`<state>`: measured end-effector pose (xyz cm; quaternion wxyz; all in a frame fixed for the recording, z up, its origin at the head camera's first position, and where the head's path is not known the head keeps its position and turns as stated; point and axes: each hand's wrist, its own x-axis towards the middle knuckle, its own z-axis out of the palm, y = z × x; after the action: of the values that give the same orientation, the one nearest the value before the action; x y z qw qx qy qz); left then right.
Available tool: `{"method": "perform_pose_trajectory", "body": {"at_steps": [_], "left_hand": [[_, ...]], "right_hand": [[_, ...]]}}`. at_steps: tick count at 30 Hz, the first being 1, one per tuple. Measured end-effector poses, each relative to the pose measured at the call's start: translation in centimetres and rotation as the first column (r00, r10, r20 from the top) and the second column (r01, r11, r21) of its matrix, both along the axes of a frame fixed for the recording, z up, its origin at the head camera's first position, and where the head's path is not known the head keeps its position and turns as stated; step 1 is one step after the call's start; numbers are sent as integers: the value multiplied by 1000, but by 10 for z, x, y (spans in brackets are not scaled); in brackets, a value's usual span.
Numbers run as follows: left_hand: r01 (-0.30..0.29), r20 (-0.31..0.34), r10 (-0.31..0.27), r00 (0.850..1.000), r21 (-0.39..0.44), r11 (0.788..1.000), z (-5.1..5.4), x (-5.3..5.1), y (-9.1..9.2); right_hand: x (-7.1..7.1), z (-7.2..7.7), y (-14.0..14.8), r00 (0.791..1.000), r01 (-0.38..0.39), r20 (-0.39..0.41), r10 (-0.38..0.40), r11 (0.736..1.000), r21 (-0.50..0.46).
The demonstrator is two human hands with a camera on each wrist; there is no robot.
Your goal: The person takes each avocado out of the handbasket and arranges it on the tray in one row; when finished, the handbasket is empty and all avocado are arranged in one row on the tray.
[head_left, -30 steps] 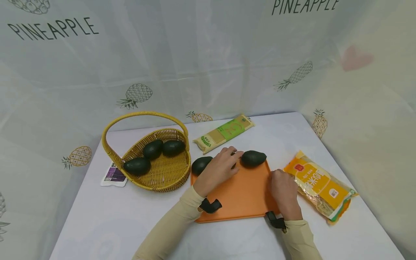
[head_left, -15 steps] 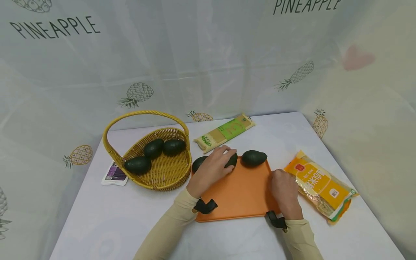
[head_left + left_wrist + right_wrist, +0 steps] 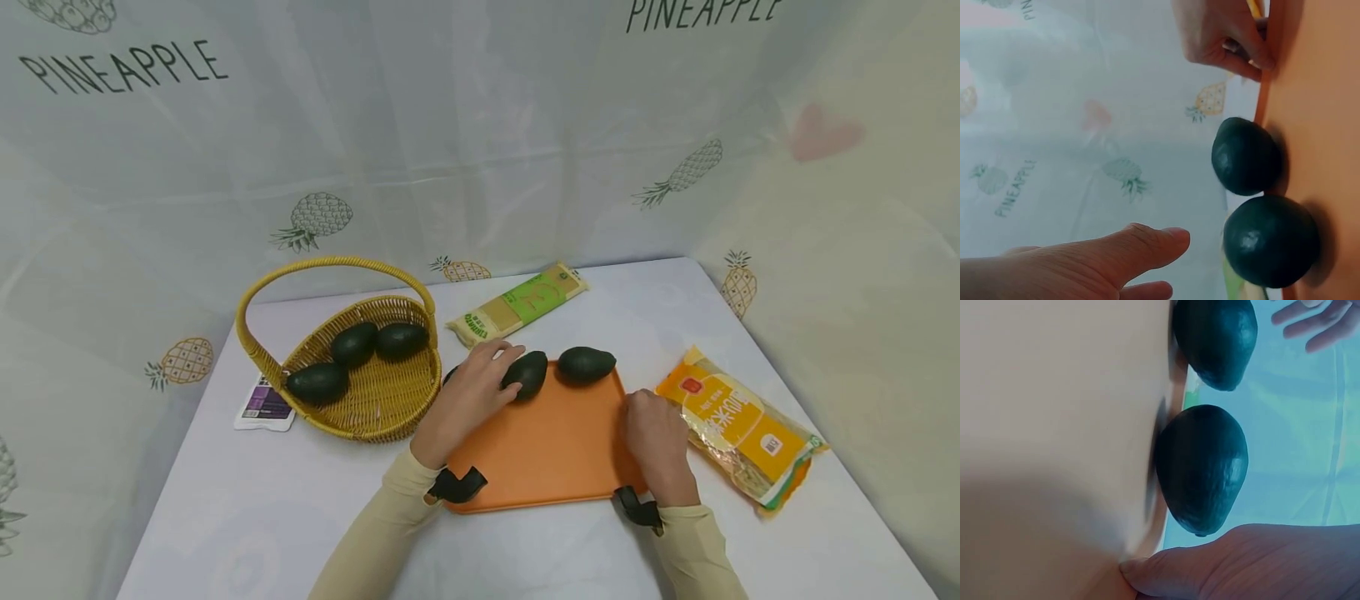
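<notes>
An orange tray (image 3: 555, 450) lies on the table with dark green avocados along its far edge. My left hand (image 3: 468, 396) hovers over the tray's far left, thumb and fingers spread and holding nothing. Beside its fingertips lies the middle avocado (image 3: 528, 374); the left wrist view shows a gap between them. Another avocado (image 3: 587, 365) sits at the far right corner. A leftmost one is almost wholly hidden behind my left hand. My right hand (image 3: 656, 442) pinches the tray's right rim, its thumb (image 3: 1166, 570) on the edge in the right wrist view.
Left of the tray stands a yellow wicker basket (image 3: 375, 417) with a tall handle and 3 avocados inside. A green-and-tan packet (image 3: 517, 305) lies behind the tray, a yellow bag (image 3: 738, 429) to its right. A purple-and-white packet (image 3: 264, 406) is partly under the basket.
My left hand has moved left along the tray's far edge, away from the right avocado, uncovering the middle one and covering the leftmost. My right hand has stayed on the rim.
</notes>
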<state>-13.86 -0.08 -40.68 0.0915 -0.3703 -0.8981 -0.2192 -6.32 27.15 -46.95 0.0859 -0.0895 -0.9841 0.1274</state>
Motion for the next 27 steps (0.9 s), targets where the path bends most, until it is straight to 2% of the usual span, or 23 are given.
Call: {"method": "perform_pose_trajectory", "body": {"at_steps": [8, 20, 27], "left_hand": [[-81, 37, 78, 996, 70, 994, 2, 0, -21], [-172, 62, 167, 984, 82, 982, 2, -1, -48], [-230, 63, 224, 972, 108, 967, 1, -3, -72]], "right_hand": [[0, 0, -1, 1000, 0, -9, 0, 1000, 5], [0, -1, 0, 1000, -5, -27, 5, 1000, 18], [1, -1, 0, 1000, -4, -19, 5, 1000, 16]]}}
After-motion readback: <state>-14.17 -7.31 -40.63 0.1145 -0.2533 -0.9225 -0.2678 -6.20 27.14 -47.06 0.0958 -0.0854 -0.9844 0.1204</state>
